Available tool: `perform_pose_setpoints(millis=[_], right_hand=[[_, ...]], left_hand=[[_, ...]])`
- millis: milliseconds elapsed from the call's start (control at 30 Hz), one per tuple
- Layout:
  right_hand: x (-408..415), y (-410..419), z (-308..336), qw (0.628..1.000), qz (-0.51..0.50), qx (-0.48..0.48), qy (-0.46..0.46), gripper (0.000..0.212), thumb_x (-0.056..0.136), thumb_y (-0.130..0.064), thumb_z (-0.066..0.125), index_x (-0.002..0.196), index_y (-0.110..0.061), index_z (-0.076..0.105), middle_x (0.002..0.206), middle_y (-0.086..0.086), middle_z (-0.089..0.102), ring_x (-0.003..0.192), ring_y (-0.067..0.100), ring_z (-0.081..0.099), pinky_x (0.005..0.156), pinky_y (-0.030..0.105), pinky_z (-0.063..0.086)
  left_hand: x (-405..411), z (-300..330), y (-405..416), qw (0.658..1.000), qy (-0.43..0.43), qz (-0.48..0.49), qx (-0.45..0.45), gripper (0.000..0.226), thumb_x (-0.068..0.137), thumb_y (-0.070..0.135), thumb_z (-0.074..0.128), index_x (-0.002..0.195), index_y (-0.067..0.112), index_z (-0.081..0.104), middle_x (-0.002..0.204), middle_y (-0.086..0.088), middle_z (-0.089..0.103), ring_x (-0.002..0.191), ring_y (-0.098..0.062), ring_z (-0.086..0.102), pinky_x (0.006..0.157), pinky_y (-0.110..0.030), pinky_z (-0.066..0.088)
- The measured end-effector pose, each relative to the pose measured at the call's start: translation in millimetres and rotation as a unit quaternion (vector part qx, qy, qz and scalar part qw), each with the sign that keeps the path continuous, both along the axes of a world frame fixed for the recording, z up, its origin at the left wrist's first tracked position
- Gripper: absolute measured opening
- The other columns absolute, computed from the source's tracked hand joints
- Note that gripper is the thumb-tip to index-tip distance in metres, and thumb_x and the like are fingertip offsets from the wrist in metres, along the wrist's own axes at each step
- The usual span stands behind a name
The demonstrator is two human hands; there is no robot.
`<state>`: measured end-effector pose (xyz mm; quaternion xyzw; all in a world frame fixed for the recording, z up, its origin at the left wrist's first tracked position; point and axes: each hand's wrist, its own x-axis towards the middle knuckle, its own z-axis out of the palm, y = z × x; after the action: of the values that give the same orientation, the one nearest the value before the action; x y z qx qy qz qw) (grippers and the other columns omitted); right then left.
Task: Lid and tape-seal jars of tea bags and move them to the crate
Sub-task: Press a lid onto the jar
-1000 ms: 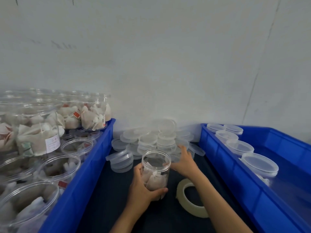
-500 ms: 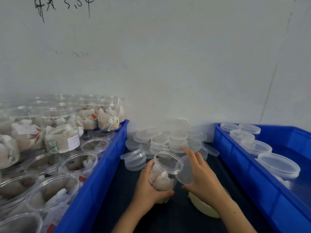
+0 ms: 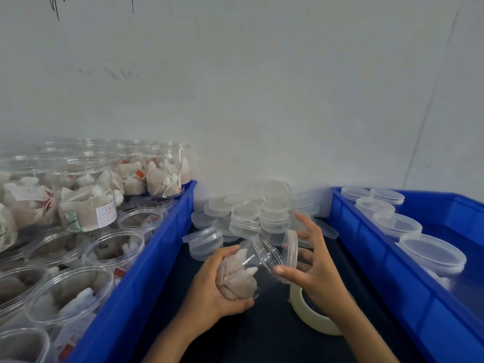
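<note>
My left hand [image 3: 209, 292] grips a clear plastic jar [image 3: 248, 268] of tea bags, tilted with its mouth toward the right. My right hand [image 3: 311, 268] holds a clear lid [image 3: 291, 248] by its rim, thumb and fingers curled round it, right at the jar's mouth. The lid looks partly on the mouth; how far it is seated I cannot tell. A roll of pale tape [image 3: 311, 315] lies on the dark surface under my right wrist, partly hidden by it.
A pile of loose clear lids [image 3: 251, 216] sits at the back against the wall. The blue crate [image 3: 146, 271] on the left holds several unlidded jars of tea bags. On the right, another blue crate [image 3: 387, 260] holds several lidded jars [image 3: 432, 254].
My right hand took a lid from the pile and brought it to the jar's mouth. My left hand tilted the jar from upright toward the right.
</note>
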<state>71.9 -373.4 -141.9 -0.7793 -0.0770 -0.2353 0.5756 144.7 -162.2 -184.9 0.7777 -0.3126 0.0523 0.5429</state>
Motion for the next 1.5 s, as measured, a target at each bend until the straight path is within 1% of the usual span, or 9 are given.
perform_pose_setpoints(millis=[100,200,467,700,833,967,1233,1400,1500], right_hand=[[3,11,-8,0.999,-0.019,0.041,0.000,0.078,0.069,-0.041,0.080,0.135,-0.045,0.038,0.120,-0.015,0.053,0.107,0.002,0.059,0.078,0.016,0.053],[7,19,-14,0.998,-0.035,0.053,0.007,0.060,0.074,-0.050,0.072,0.129,-0.040,0.050,0.114,-0.024,0.057,0.108,0.002,0.057,0.090,0.034,0.054],[13,21,-18,0.998,-0.029,0.061,-0.005,0.040,0.088,-0.037,0.064,0.127,-0.028,0.060,0.114,0.006,0.066,0.109,0.026,0.062,0.098,0.057,0.046],[15,23,-20,0.998,-0.018,0.052,-0.030,0.039,0.088,-0.025,0.068,0.126,-0.029,0.063,0.124,-0.005,0.064,0.119,0.013,0.058,0.104,0.041,0.045],[16,28,-25,0.993,-0.030,0.111,-0.033,0.043,0.081,-0.027,0.065,0.124,-0.028,0.065,0.121,-0.003,0.065,0.115,0.014,0.061,0.103,0.048,0.046],[15,35,-24,0.990,-0.024,0.129,-0.055,0.042,0.081,-0.025,0.066,0.122,-0.032,0.067,0.122,-0.005,0.064,0.116,0.014,0.060,0.104,0.047,0.046],[6,25,-1,0.992,0.065,0.070,-0.079,0.046,0.078,-0.036,0.068,0.123,-0.028,0.067,0.124,-0.003,0.057,0.122,0.018,0.054,0.104,0.044,0.046],[4,23,0,0.991,0.105,0.060,-0.059,0.048,0.079,-0.034,0.066,0.126,-0.021,0.066,0.126,0.001,0.054,0.120,0.020,0.054,0.096,0.028,0.048],[7,29,0,0.993,0.077,0.059,-0.069,0.043,0.082,-0.034,0.064,0.125,-0.027,0.065,0.126,-0.002,0.056,0.122,0.016,0.054,0.097,0.025,0.047]], left_hand=[[-2,-1,-2,1.000,-0.013,-0.003,0.011,0.095,0.046,0.040,0.095,0.126,0.056,0.047,0.128,0.024,0.050,0.118,0.003,0.051,0.099,-0.026,0.047],[-4,1,-3,0.999,-0.025,-0.010,0.027,0.097,0.049,0.035,0.095,0.128,0.061,0.045,0.125,0.033,0.046,0.120,0.012,0.044,0.098,-0.014,0.039],[-2,4,-5,0.998,-0.022,-0.020,0.046,0.099,0.051,0.038,0.094,0.126,0.069,0.039,0.124,0.029,0.047,0.115,0.016,0.042,0.090,-0.004,0.036],[-4,-1,-3,0.990,0.128,-0.027,-0.055,0.114,0.041,0.017,0.099,0.133,0.046,0.037,0.125,0.017,0.055,0.108,0.012,0.054,0.086,-0.010,0.047],[-8,-7,-10,0.952,0.243,-0.050,-0.179,0.118,0.032,0.010,0.094,0.132,0.038,0.037,0.120,0.004,0.062,0.105,-0.009,0.066,0.091,-0.032,0.055],[-11,0,-13,0.912,0.307,-0.095,-0.256,0.105,0.039,0.018,0.089,0.133,0.027,0.044,0.106,0.006,0.072,0.099,-0.018,0.070,0.075,-0.030,0.057],[-31,20,-4,0.849,0.444,-0.220,-0.184,0.066,0.071,0.060,0.064,0.124,0.020,0.062,0.108,-0.028,0.066,0.064,-0.025,0.060,0.040,-0.021,0.039],[-21,21,-2,0.771,0.529,-0.290,-0.202,0.062,0.080,0.062,0.053,0.113,0.014,0.072,0.092,-0.019,0.068,0.059,-0.023,0.059,0.039,-0.019,0.043],[-22,21,-5,0.782,0.524,-0.255,-0.220,0.056,0.075,0.057,0.071,0.107,0.012,0.074,0.089,-0.021,0.067,0.062,-0.025,0.058,0.045,-0.025,0.048]])
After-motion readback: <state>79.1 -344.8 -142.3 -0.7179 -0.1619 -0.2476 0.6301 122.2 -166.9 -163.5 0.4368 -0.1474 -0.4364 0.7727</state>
